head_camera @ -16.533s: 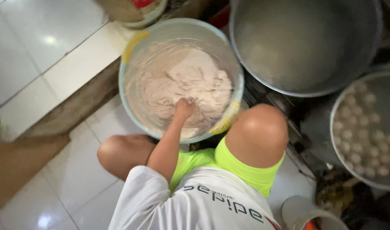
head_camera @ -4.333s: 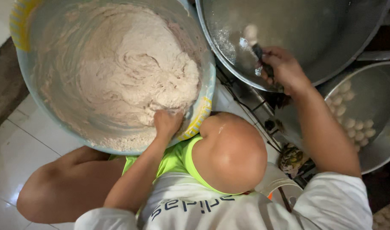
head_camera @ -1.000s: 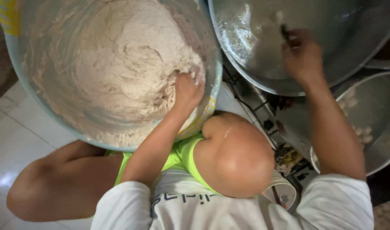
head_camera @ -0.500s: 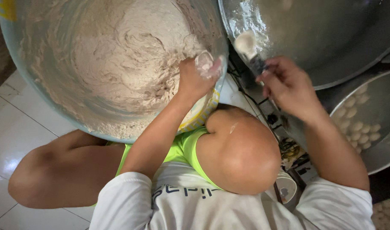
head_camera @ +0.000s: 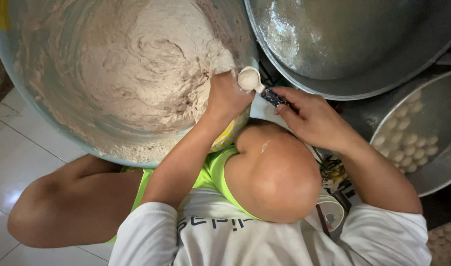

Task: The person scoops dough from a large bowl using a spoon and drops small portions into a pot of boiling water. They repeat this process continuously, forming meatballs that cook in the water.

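Our left hand (head_camera: pixel 228 93) clenched around a lump of dough (head_camera: pixel 220 56) at the big bowl's (head_camera: pixel 18 98) three o'clock rim, our right hand (head_camera: pixel 311 118) gripping a spoon (head_camera: pixel 252 81), its dough-coated scoop touching the left fist, metal pan (head_camera: pixel 363 83) at one o'clock.

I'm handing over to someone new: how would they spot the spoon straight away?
Start at the big bowl of pale batter filling the upper left. At its right rim, beside the left hand, the right hand holds the spoon. It alone has a dark handle, its small round head heaped with batter.
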Demonstrator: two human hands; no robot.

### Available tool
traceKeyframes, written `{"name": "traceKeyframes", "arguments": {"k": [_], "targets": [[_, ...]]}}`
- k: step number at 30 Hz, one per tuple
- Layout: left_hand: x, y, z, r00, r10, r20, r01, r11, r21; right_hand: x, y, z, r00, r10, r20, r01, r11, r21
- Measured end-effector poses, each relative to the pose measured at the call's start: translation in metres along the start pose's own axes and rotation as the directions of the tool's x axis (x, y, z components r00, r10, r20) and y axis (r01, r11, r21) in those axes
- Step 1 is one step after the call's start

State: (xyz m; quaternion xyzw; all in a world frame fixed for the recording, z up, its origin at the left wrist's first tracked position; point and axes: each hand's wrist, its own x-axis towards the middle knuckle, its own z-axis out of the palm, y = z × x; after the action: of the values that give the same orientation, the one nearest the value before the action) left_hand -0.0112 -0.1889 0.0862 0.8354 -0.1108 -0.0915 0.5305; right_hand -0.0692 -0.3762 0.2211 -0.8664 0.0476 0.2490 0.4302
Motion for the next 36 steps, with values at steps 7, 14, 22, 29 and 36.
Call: {"name": "traceKeyframes", "arguments": {"k": [7,14,22,29,36], "targets": [[0.008,-0.001,-0.012,0.994,-0.085,0.072,0.056,0.939,0.340,0.017,0.023,0.002,0.956,0.226,0.189,-0.265,0.939,0.218],[-0.006,-0.028,-0.045,0.868,-0.490,-0.077,0.466,0.751,0.468,0.030,0.052,-0.016,0.976,0.213,0.040,-0.210,0.886,0.414],[-0.010,-0.066,-0.026,0.990,-0.143,-0.015,0.144,0.985,0.092,0.078,0.100,-0.028,0.933,0.169,-0.318,-0.182,0.983,-0.014],[-0.007,-0.066,0.004,0.993,-0.081,0.087,0.059,0.971,0.232,0.082,0.117,-0.035,0.919,0.089,-0.383,-0.149,0.980,-0.130],[-0.001,-0.030,0.000,0.998,0.056,-0.036,-0.051,0.988,0.146,0.038,0.082,-0.034,0.907,0.163,-0.388,-0.083,0.974,0.213]]}}
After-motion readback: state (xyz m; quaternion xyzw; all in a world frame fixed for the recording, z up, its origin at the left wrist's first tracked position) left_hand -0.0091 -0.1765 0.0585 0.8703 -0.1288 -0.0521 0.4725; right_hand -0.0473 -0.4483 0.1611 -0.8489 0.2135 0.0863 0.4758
